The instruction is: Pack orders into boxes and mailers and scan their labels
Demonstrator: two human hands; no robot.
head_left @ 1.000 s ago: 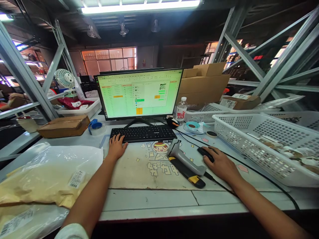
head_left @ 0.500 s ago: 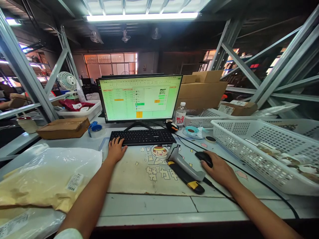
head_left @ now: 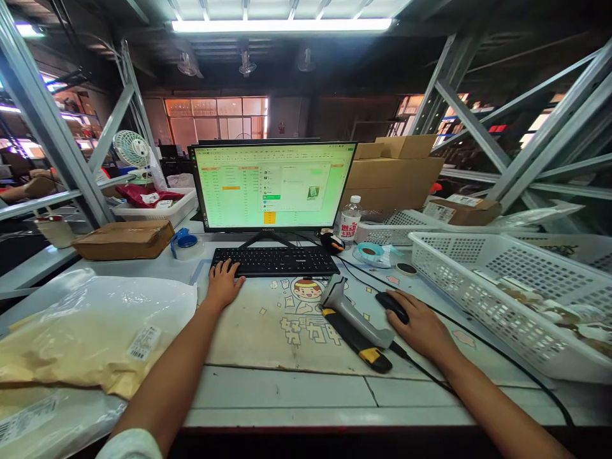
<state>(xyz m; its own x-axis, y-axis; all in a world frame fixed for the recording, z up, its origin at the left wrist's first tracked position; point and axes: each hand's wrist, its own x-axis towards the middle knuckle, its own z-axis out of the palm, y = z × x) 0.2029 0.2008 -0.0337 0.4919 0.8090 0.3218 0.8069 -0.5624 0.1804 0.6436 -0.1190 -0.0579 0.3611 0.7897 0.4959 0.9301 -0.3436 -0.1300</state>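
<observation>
My left hand (head_left: 224,284) rests at the left end of the black keyboard (head_left: 282,261), its fingers spread over the keys. On the right, my right hand (head_left: 421,324) is wrapped over a black computer mouse (head_left: 393,307) on the printed desk mat (head_left: 248,338). Between my hands lies a grey barcode scanner (head_left: 358,322) with a black and yellow handle, touched by neither. Behind the keyboard stands a lit monitor (head_left: 234,213) showing a spreadsheet with a chat window over it.
Clear bags of yellowish goods (head_left: 90,325) lie at the left, near a cardboard box (head_left: 125,240) and a tape roll (head_left: 185,245). A bottle (head_left: 350,223) stands right of the monitor. A white basket (head_left: 482,306) with small items borders the right side, and a cable (head_left: 507,360) crosses there.
The chat window's content has scrolled, with a picture now lower in it. The view has shifted slightly; both hands stay in place on keyboard and mouse.
</observation>
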